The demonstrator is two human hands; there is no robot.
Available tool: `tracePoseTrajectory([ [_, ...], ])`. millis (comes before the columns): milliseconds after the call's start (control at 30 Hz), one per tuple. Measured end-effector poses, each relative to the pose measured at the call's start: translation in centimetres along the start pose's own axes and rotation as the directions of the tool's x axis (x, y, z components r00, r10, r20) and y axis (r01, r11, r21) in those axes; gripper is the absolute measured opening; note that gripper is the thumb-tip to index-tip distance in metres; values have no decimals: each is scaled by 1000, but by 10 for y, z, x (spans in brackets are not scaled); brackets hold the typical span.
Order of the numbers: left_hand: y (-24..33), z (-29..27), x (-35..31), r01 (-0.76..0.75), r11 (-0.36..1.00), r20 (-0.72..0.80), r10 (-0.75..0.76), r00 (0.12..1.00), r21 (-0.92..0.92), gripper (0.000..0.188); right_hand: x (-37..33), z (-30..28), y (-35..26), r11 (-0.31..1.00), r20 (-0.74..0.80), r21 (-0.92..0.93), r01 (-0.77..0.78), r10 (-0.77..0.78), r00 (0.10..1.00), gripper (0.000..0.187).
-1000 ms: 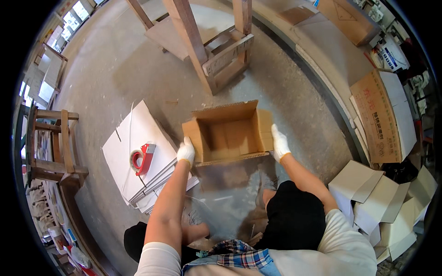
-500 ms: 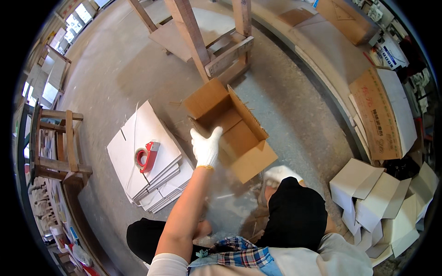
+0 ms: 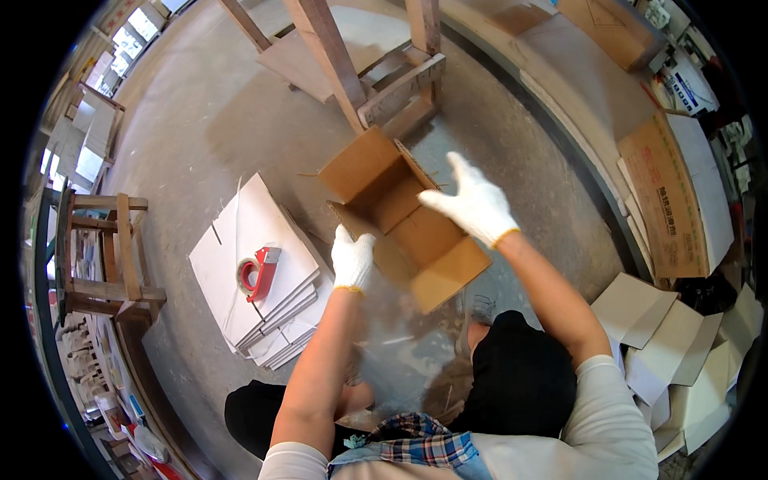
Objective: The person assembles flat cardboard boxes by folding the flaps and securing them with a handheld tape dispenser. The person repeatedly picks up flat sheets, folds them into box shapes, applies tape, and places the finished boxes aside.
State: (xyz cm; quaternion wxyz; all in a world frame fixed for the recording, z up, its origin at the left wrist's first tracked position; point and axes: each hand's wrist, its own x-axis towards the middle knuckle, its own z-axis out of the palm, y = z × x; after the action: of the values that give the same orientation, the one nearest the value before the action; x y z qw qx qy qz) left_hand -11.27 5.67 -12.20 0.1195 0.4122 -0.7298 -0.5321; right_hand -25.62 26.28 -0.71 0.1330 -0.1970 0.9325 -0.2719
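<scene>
An open cardboard box [image 3: 398, 200] stands on the floor in front of me, its end flaps folded outward and its inside bare. My left hand [image 3: 352, 258], in a white knitted glove, is at the box's near left side with thumb and fingers apart; whether it touches the wall I cannot tell. Over the right wall is my right hand [image 3: 474, 204], gloved alike, its thumb spread from the fingers and nothing in its grasp. Left of the box lies a stack of flat white cardboard sheets [image 3: 240, 216], with a red tape dispenser [image 3: 258, 274] on top.
A wooden stand [image 3: 328, 60] rises just beyond the box. Several pale opened cartons [image 3: 656, 352] are piled at my right. Along the right runs a long low ledge [image 3: 576, 128] with a brown printed carton [image 3: 664, 204]. A wooden frame [image 3: 120, 248] stands at the left.
My right hand has come up from beside my right knee to the box's right wall. The left hand stays by the left side, shifted slightly, its fingers closer together.
</scene>
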Motion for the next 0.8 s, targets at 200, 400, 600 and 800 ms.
tracePoseTrajectory([
  [200,21,6,8,68,984,73,-56,996,-165,37,30,41,36,993,293,78,-90,64,954,75],
  [400,21,-6,10,163,911,225,-81,971,-378,27,38,50,78,827,457,491,-273,21,889,77],
  [600,3,-34,9,239,807,310,-74,948,-540,32,28,34,86,344,596,765,-544,-58,801,60],
  [800,-26,-47,25,492,590,545,-103,832,-640,39,24,99,140,-227,637,740,-634,-66,768,53],
])
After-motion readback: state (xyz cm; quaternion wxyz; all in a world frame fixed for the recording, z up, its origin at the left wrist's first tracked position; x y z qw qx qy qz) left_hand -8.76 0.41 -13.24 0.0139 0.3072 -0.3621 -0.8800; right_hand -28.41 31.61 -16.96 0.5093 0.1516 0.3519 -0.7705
